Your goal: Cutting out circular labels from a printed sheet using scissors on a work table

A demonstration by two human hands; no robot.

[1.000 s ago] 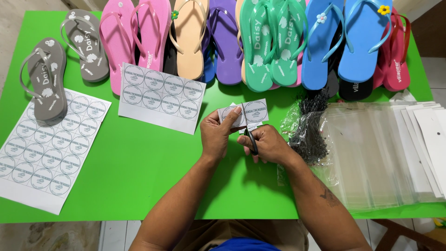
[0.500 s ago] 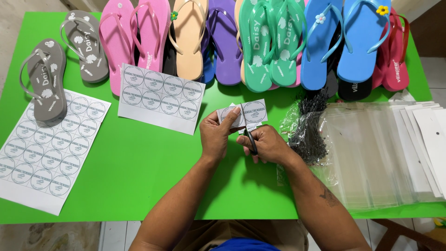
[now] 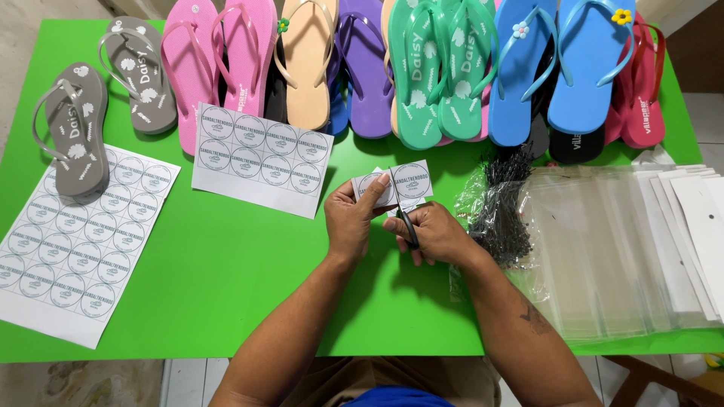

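Note:
My left hand (image 3: 353, 218) pinches a small strip of white paper labels (image 3: 411, 181) with round printed marks, held just above the green table (image 3: 226, 271). In my right hand (image 3: 434, 234) is a pair of black-handled scissors (image 3: 403, 215), whose blades point up and pass through the strip between two round marks. Both hands meet at the table's middle.
Two white sheets of round labels (image 3: 260, 158) (image 3: 75, 249) lie to the left. Several coloured flip-flops (image 3: 422, 68) line the far edge, with grey ones (image 3: 72, 128) at the left. A bundle of black ties (image 3: 501, 203) and a stack of clear plastic bags (image 3: 618, 249) sit at the right.
The hands and the label strip stay in nearly the same place; the scissors' blades have shifted only slightly along the strip.

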